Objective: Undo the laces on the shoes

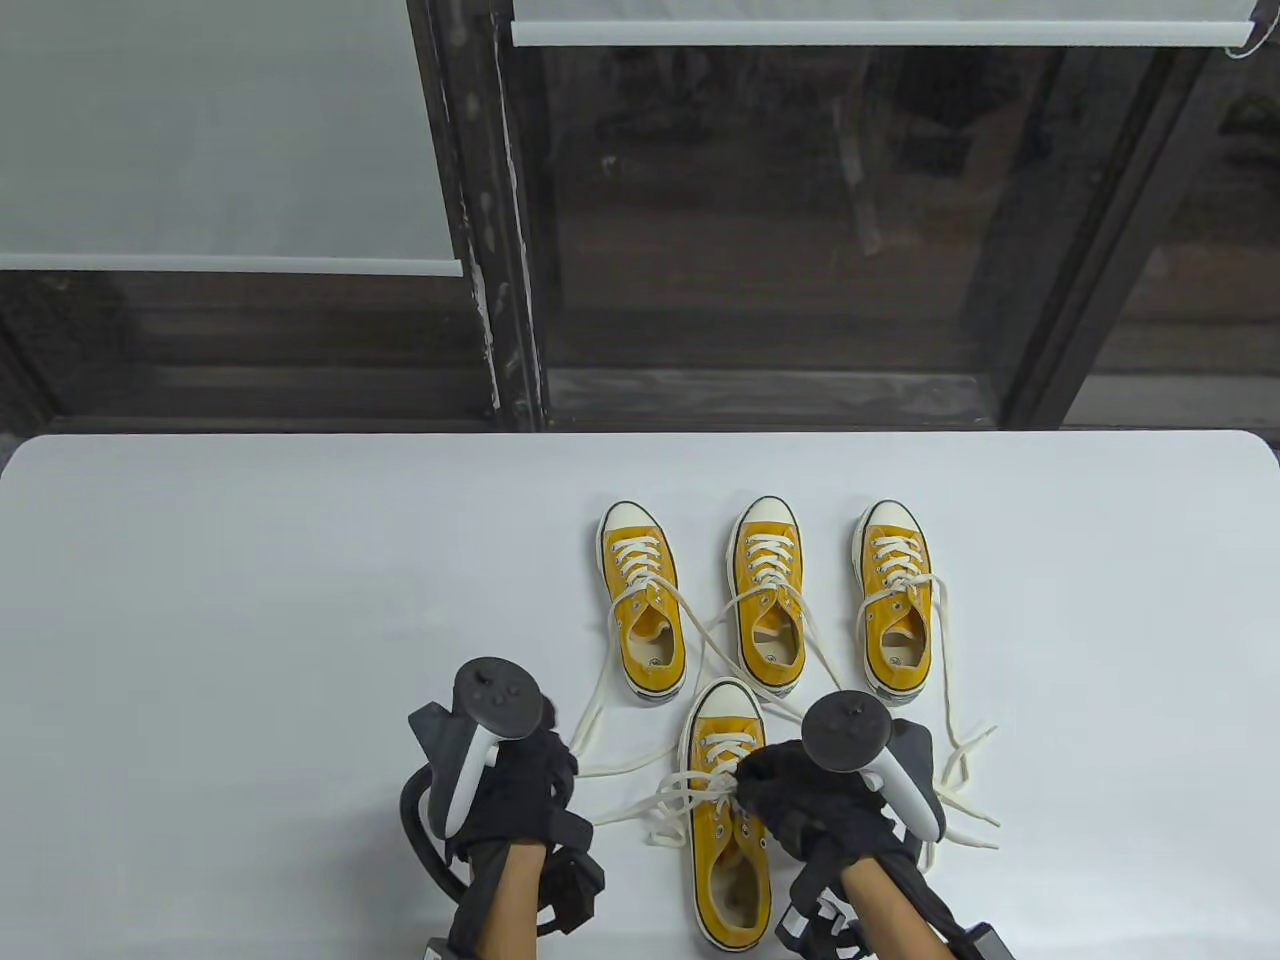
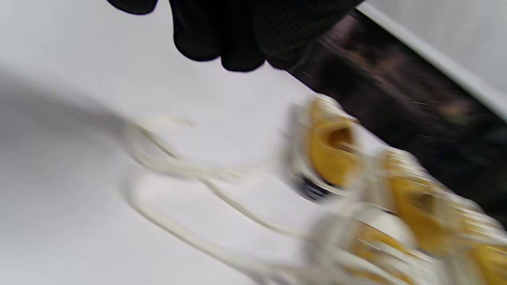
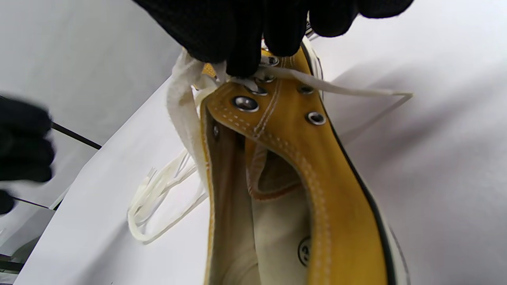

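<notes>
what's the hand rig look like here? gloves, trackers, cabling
Both hands wear black knit gloves. The left hand and right hand each carry a tracker on the back: dark grey round head with small buttons, white handle, dark mounting bracket. A black cable loops beside the left wrist. Forearms are bare, no sleeves visible.

— Where am I working?

— At a plain white table [image 1: 250, 560] set against dark-framed windows [image 1: 780, 220] with white roller blinds [image 1: 220, 130] pulled partway down; it looks to me like a bare recording room or lab.

— What says so?

— Trackers strapped on my gloves, four identical yellow sneakers [image 1: 765, 595] laid out, no household clutter.
</notes>
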{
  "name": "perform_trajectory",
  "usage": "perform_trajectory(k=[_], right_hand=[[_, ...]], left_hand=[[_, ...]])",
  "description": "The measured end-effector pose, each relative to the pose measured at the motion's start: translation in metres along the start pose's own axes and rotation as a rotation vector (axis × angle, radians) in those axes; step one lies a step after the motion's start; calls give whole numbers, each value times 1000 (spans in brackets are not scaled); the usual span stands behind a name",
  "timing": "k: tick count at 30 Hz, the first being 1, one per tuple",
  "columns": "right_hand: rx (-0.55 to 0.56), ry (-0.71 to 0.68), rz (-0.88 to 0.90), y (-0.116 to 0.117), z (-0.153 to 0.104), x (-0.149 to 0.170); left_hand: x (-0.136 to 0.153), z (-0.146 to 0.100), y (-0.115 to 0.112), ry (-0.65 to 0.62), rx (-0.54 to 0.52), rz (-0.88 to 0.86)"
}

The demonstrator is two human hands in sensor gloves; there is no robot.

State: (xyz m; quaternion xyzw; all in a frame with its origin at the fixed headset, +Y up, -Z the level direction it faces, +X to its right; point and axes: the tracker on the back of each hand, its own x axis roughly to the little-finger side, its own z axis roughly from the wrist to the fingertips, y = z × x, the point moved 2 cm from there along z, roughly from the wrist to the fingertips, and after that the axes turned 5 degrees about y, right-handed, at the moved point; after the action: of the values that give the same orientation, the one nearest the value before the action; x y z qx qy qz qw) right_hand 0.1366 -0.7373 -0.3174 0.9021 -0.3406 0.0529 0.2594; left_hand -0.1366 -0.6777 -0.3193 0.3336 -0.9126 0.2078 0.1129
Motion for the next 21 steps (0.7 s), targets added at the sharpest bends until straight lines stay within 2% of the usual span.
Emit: perform_trajectory(k=[2, 3, 5, 6, 8, 10, 12, 13, 15, 17, 21], right_hand=[[-19, 2, 25, 0, 1, 1], [-25, 5, 33, 0, 1, 2], [-35, 5, 52, 0, 2, 2], [-39, 4, 56, 0, 2, 2], [-51, 2, 69, 1, 1, 2], [-55, 0, 75, 1, 1, 2], [-54, 0, 76, 1, 1, 2], [-54, 2, 78, 1, 1, 2], [-59, 10, 86, 1, 1, 3], [-46, 20, 92, 0, 0, 3], [-31, 24, 91, 0, 1, 4]], left_hand=[[-15, 5, -24, -153, 264, -36], [-21, 8, -38, -179, 381, -43], [-27, 12, -62, -147, 509, 35], [-28, 14, -71, -135, 532, 80], [-27, 20, -87, -71, 532, 152], [-28, 22, -90, -49, 490, 206], [-27, 22, -89, -51, 431, 189], [-28, 22, -91, -64, 439, 161], [-30, 22, -98, -103, 523, 102], [-32, 21, -102, -108, 528, 80], [-37, 18, -105, -88, 432, 192]])
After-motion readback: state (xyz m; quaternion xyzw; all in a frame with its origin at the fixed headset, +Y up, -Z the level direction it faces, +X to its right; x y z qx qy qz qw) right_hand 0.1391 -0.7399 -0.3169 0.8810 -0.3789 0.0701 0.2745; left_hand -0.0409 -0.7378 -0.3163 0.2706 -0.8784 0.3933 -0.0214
